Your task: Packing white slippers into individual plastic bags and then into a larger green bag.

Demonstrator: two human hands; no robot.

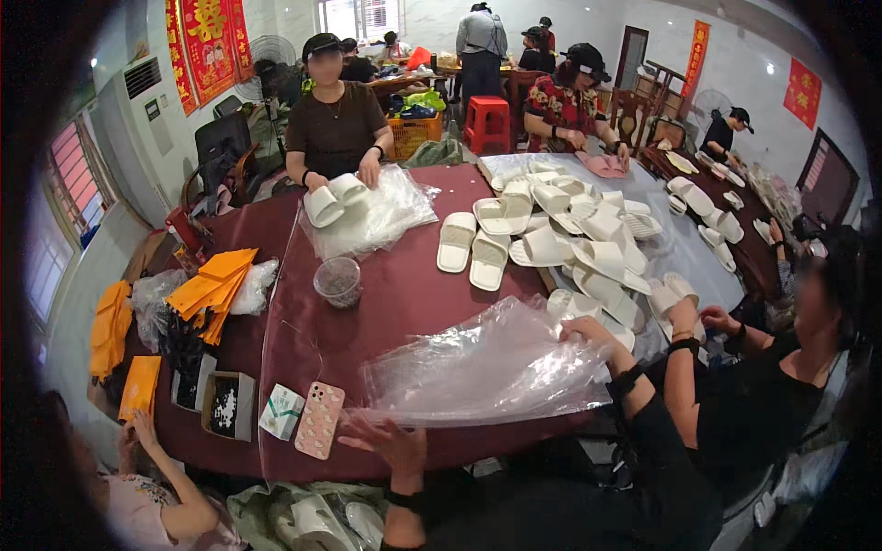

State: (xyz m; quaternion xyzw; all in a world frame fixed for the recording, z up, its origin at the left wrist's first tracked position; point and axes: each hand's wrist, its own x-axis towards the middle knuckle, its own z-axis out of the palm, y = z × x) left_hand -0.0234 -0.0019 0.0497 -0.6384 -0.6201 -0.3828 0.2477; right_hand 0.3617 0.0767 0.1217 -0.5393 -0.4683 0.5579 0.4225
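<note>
A clear plastic bag (487, 372) spreads over the near part of the dark red table. At its far right edge my right hand (591, 336) is closed, pinching the plastic. My left hand (393, 447) is by the bag's near left corner with its fingers apart; whether a fingertip touches the film cannot be made out. Just left of it lies a pink patterned phone (320, 421). Beyond my right hand is a heap of white slippers (597, 234). One pair of white slippers (473, 250) rests side by side past the bag.
Opposite, a person handles white slippers (336, 199) on stacked clear bags (377, 225). A round plastic tub (337, 281), orange packets (216, 280), a small open box (229, 405) and a white-green packet (282, 411) occupy the left. At right, a co-worker's hand (682, 314) touches slippers.
</note>
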